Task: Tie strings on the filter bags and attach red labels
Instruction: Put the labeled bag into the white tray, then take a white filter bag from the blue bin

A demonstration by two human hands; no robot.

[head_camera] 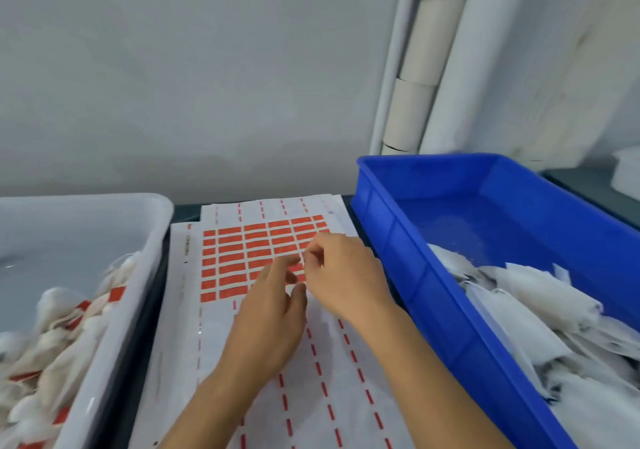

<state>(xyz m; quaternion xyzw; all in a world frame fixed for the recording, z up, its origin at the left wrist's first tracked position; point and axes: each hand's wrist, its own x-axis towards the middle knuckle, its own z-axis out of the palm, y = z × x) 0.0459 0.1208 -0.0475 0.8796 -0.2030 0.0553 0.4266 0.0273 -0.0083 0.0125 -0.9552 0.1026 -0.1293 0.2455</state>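
Head view looks down on a label sheet (263,310) lying flat on a dark counter (187,211), and everything else is placed from that sheet. Its far half carries a grid of red labels (242,251); its near half shows only rows of short red dashes on white backing.

Both hands meet over the near right corner of the grid. The left hand (270,320) lies low over the sheet with fingers stretched and relaxed, fingertips at the edge of the grid, gripping nothing that can be seen. The right hand (343,275) sits just right of it, thumb and forefinger curled together in a pinch at the grid's edge; what they pinch is too small and blurred to name.

Left of the sheet stands a white bin (114,310) holding a heap of finished filter bags (59,344), white with red labels showing among them. Right of the sheet stands a blue bin (433,292) with loose white filter bags (540,310) piled at its near end. Beyond the sheet, a pale wall; beyond the blue bin, white rolls (426,67) lean upright against it.
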